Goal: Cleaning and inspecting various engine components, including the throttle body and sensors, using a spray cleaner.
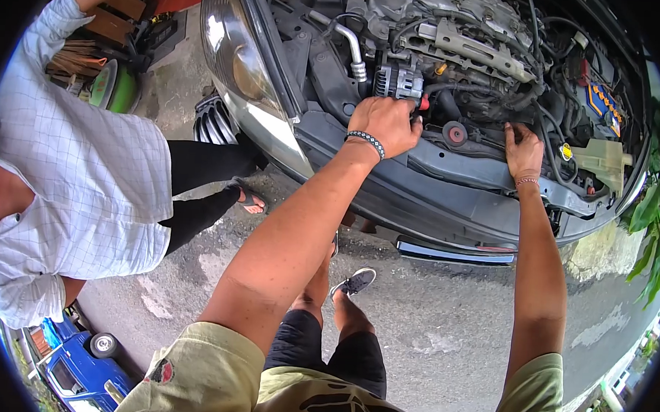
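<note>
An open engine bay of a car lies before me. My left hand (383,125), with a patterned bracelet at the wrist, reaches over the front crossmember (466,167) just in front of the alternator (398,82). Its fingers curl down out of sight, so what they hold is hidden. To the right, my right hand (524,151) rests at the crossmember's rear edge, beside black hoses. Its thumb and index finger point into the bay, and I cannot tell whether they grip anything. Between the hands sits a round mount with a red centre (455,133).
A person in a checked shirt (102,177) stands at the left near the headlight (248,62). Toward the right are a battery (602,111), a yellow cap (565,152) and a pale plastic reservoir (601,164). A bumper trim strip (455,254) borders the pavement; a blue vehicle (83,369) stands behind.
</note>
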{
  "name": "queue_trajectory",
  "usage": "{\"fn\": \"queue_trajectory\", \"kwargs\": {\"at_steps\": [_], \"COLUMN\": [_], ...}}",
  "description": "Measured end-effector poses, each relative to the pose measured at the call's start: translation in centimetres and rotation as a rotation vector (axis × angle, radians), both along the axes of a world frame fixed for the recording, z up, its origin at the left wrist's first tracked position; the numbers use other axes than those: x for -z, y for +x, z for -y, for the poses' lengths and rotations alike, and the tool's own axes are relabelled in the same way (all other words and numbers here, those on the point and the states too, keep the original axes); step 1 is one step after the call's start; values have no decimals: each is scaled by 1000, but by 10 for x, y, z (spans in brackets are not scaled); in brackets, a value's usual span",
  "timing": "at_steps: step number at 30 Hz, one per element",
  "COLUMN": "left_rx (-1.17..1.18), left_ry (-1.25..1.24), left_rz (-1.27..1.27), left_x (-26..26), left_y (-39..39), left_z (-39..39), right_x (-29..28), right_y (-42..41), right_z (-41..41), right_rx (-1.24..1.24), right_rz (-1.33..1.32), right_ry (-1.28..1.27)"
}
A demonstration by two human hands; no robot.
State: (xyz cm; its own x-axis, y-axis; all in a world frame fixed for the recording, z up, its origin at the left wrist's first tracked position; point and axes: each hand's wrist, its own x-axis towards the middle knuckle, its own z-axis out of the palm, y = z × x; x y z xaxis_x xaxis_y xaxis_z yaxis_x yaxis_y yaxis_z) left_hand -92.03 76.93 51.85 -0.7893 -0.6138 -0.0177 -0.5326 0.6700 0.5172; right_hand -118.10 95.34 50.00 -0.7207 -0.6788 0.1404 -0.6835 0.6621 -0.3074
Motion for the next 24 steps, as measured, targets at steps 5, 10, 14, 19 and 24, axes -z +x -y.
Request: {"fn": "queue_trajectory", "kwargs": {"at_steps": [5,10,14,19,24], "left_rx": [4,2,9,9,-3], "left_ry": [5,14,21,12,1], "left_rz": [18,24,15,24,57], "left_x": [0,-3,-3,-2,-4], "left_y": [2,2,1,0,-2], "left_z": [1,-1,-1,-2,-2], "right_x": [-1,-2,-2,-4,1], "right_y": [5,2,2,6,-2], "right_z": [3,1,0,3,2], "right_rx": [29,30,41,41,62], "right_rz": [-22,7,14,10,21], "right_ry": [18,9,16,34,76]}}
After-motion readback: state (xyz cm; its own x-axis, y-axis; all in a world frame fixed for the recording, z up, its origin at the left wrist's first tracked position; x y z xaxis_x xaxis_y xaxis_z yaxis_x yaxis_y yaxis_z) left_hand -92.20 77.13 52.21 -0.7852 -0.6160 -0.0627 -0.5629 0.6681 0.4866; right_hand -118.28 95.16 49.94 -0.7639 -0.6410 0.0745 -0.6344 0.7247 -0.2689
